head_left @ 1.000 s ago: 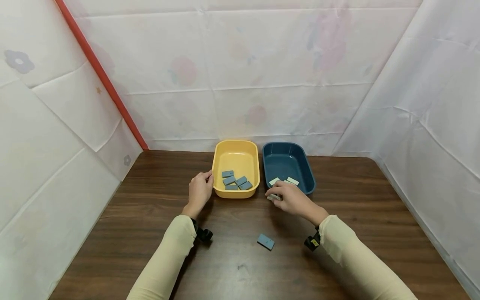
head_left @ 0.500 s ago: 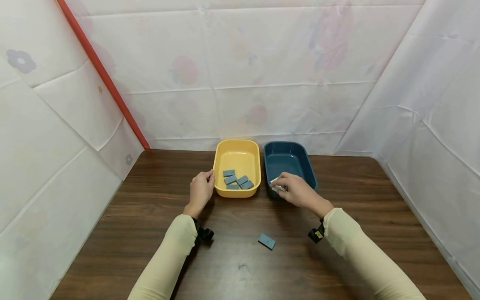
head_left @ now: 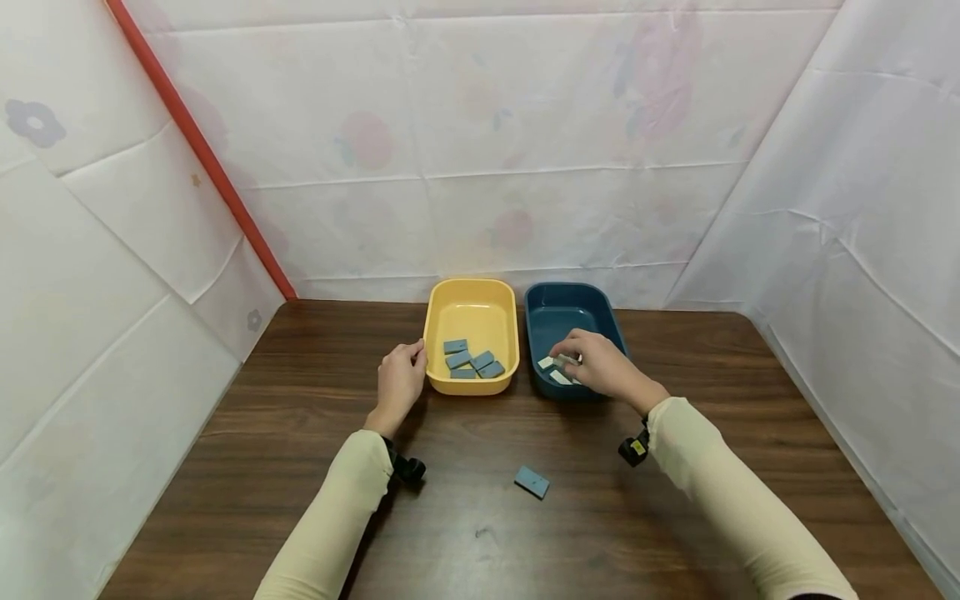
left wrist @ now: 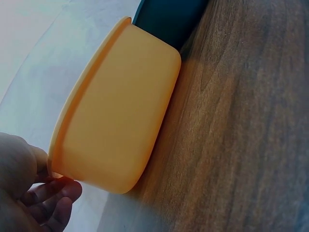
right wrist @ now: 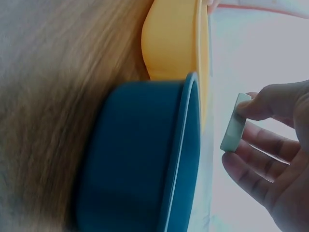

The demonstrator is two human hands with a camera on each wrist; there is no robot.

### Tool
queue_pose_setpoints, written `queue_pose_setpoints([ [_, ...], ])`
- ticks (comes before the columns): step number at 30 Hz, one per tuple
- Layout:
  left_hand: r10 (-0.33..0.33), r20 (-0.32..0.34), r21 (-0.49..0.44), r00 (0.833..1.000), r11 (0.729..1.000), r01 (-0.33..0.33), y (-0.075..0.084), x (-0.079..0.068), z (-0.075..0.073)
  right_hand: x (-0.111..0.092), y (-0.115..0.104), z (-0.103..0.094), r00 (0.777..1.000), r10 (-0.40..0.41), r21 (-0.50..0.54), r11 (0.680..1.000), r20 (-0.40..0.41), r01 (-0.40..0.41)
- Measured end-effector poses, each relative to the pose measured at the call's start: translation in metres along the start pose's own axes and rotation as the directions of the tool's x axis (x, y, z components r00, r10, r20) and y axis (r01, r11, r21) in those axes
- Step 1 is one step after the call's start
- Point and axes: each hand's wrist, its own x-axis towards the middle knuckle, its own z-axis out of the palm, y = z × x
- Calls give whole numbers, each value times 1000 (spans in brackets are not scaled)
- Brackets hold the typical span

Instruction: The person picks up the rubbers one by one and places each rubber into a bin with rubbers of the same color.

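My left hand (head_left: 401, 377) pinches the rim of the yellow bin (left wrist: 111, 111) at its near left side, thumb above and fingertips under the lip. Above the near end of the dark blue bin (right wrist: 135, 150), my right hand (head_left: 602, 367) holds a pale domino tile (right wrist: 235, 123) between thumb and fingers, higher than the rim in the right wrist view. Pale tiles with dark dots (head_left: 559, 377) lie in the blue bin, partly hidden by the right hand. Several grey-blue tiles (head_left: 458, 360) lie loosely in the near half of the yellow bin.
One grey-blue tile (head_left: 532, 482) lies alone on the brown wooden table (head_left: 300, 500), between the forearms. The two bins stand side by side near the back edge. A pale cloth wall (head_left: 465, 125) rises behind them, with a red strip (head_left: 195, 142) at left.
My right hand has moved from the near edge of the blue bin inward over it, still holding the pale tile. The left hand stays at the yellow rim.
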Motion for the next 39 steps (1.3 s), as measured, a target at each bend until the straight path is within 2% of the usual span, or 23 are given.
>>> queue_pose_setpoints([
  [7, 36, -7, 7, 999, 999, -36, -2, -1, 1, 12, 13, 2, 998, 54, 18, 998, 21, -55],
  [12, 39, -18, 0, 999, 999, -39, -2, -2, 1, 22, 19, 9, 996, 73, 14, 997, 49, -74],
  [26, 58, -22, 7, 998, 998, -57, -5, -1, 3, 48, 38, 23, 985, 164, -28, 986, 44, -163],
  [39, 68, -41, 1, 997, 998, -68, -5, -3, 3, 68, 54, 35, 980, 180, -31, 983, 87, -178],
])
